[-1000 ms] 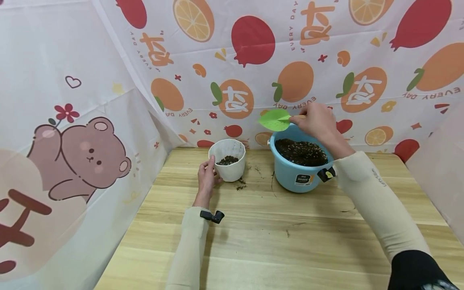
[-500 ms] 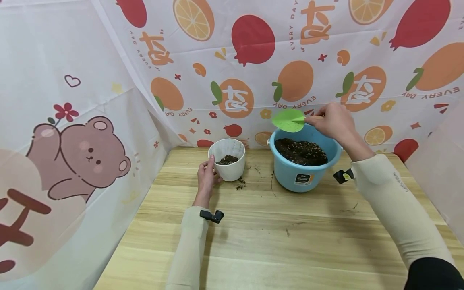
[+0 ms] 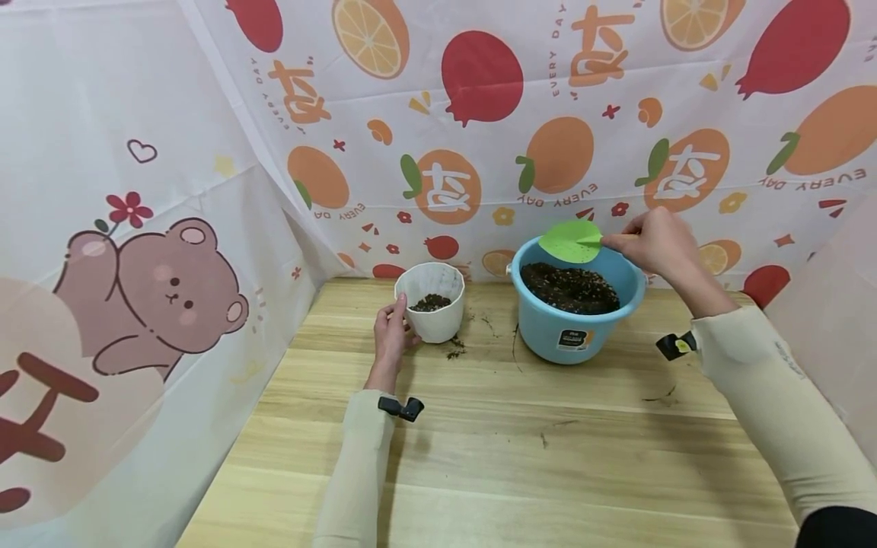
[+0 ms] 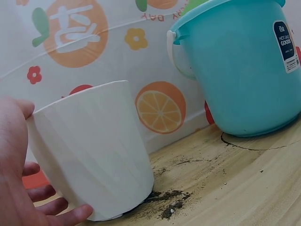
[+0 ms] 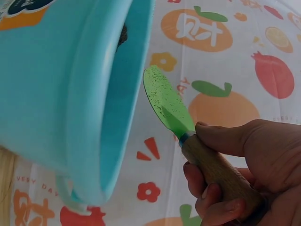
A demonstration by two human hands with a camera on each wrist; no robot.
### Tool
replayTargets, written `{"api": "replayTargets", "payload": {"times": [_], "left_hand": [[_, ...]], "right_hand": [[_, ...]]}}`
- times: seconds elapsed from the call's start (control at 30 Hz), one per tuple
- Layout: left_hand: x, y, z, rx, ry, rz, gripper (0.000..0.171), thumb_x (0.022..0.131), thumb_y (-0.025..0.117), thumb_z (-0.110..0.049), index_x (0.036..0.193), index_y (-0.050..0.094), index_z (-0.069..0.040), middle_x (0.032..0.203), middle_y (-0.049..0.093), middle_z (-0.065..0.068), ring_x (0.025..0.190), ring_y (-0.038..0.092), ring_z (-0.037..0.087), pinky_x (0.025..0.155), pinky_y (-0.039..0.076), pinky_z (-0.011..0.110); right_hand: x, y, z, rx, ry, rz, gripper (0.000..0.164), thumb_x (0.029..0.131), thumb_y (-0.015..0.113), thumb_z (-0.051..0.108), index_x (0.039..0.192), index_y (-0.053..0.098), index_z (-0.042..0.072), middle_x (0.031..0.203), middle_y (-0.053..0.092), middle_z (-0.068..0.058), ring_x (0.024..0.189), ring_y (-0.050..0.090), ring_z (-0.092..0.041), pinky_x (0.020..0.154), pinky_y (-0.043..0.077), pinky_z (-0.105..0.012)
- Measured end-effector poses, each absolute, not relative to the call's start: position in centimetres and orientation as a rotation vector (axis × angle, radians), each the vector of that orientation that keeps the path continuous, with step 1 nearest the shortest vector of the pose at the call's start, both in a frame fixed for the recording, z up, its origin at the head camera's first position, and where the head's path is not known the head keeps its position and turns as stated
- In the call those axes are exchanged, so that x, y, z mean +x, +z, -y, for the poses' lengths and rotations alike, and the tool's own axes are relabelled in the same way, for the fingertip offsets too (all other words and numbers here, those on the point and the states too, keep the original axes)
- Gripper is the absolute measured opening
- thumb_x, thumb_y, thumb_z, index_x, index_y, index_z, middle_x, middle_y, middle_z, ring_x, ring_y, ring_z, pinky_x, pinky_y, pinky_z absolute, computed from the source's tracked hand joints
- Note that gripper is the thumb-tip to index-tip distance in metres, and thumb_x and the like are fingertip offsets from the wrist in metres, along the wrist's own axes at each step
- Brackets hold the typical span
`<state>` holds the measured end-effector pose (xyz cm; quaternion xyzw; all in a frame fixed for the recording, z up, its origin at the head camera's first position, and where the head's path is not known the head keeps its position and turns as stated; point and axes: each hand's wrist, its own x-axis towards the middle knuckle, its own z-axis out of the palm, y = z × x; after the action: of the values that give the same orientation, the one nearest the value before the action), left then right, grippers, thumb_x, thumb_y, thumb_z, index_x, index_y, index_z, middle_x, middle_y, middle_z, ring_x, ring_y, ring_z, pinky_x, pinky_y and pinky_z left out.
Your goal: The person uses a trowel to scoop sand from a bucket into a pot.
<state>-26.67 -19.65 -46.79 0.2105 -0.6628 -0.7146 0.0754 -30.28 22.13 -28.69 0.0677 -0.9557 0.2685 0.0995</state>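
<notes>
A white plant pot [image 3: 438,323] with a little dark soil [image 3: 430,303] inside stands on the table. My left hand [image 3: 390,332] holds it at its left side, thumb at the rim and fingers spread along the lower wall in the left wrist view. My right hand [image 3: 661,242] grips the wooden handle [image 5: 221,176] of a small garden trowel, thumb along its top. The trowel's green blade [image 3: 572,242], specked with soil, overlaps the back of the blue bucket's mouth in the head view. Dark potting soil [image 3: 569,289] partly fills that blue bucket [image 3: 558,339].
Soil crumbs [image 4: 171,200] lie beside the pot, and thin dark strands are scattered on the wooden table [image 3: 479,464]. A fruit-printed cloth [image 3: 384,84] hangs close behind the pot and bucket. Another cloth with a bear [image 3: 181,285] closes off the left side.
My right hand has moved right and then lower with the trowel, bringing its green blade down toward the bucket's back rim. The left hand and pot stay put.
</notes>
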Motion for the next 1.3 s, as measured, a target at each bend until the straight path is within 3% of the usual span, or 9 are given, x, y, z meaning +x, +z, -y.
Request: {"api": "replayTargets", "payload": {"times": [0.27, 0.47, 0.73, 1.17, 1.3], "left_hand": [[-26.6, -46.5, 19.6, 0.629, -2.131, 2.007, 0.07, 0.097, 0.05, -0.066, 0.141, 0.045, -0.012, 0.134, 0.044, 0.009, 0.111, 0.051, 0.024, 0.096, 0.055, 0.05], [-26.7, -46.5, 19.5, 0.635, -2.126, 2.02, 0.071, 0.097, 0.049, -0.067, 0.143, 0.044, -0.013, 0.139, 0.044, 0.01, 0.115, 0.051, 0.026, 0.097, 0.055, 0.05], [-26.6, -46.6, 19.5, 0.643, -2.13, 2.013, 0.071, 0.097, 0.049, -0.067, 0.144, 0.044, -0.014, 0.141, 0.043, 0.01, 0.116, 0.05, 0.025, 0.097, 0.056, 0.049], [-26.7, -46.8, 19.6, 0.629, -2.143, 2.006, 0.073, 0.096, 0.05, -0.068, 0.144, 0.045, -0.014, 0.142, 0.043, 0.011, 0.117, 0.049, 0.025, 0.098, 0.055, 0.05], [-26.7, -46.8, 19.6, 0.631, -2.145, 2.006, 0.074, 0.097, 0.05, -0.068, 0.145, 0.044, -0.013, 0.144, 0.042, 0.011, 0.119, 0.05, 0.026, 0.098, 0.055, 0.05]], "right_hand": [[-30.2, -29.7, -23.6, 0.206, 0.772, 2.828, 0.04, 0.088, 0.078, 0.038, 0.076, 0.077, 0.0, 0.06, 0.066, -0.007, 0.058, 0.054, -0.022, 0.047, 0.037, -0.031], [-29.9, -30.2, -24.5, 0.216, 0.747, 2.838, 0.038, 0.088, 0.079, 0.035, 0.083, 0.078, -0.002, 0.07, 0.071, -0.013, 0.062, 0.057, -0.024, 0.049, 0.04, -0.032], [-29.5, -30.7, -25.1, 0.221, 0.733, 2.905, 0.04, 0.088, 0.078, 0.037, 0.078, 0.078, -0.002, 0.06, 0.065, -0.008, 0.062, 0.056, -0.025, 0.049, 0.041, -0.033], [-29.4, -31.1, -25.6, 0.246, 0.723, 2.999, 0.038, 0.088, 0.079, 0.033, 0.089, 0.078, -0.005, 0.071, 0.073, -0.012, 0.065, 0.057, -0.025, 0.051, 0.042, -0.032], [-29.4, -31.2, -25.8, 0.255, 0.714, 3.016, 0.038, 0.087, 0.079, 0.033, 0.089, 0.079, -0.004, 0.068, 0.072, -0.01, 0.065, 0.055, -0.025, 0.052, 0.041, -0.032]]}}
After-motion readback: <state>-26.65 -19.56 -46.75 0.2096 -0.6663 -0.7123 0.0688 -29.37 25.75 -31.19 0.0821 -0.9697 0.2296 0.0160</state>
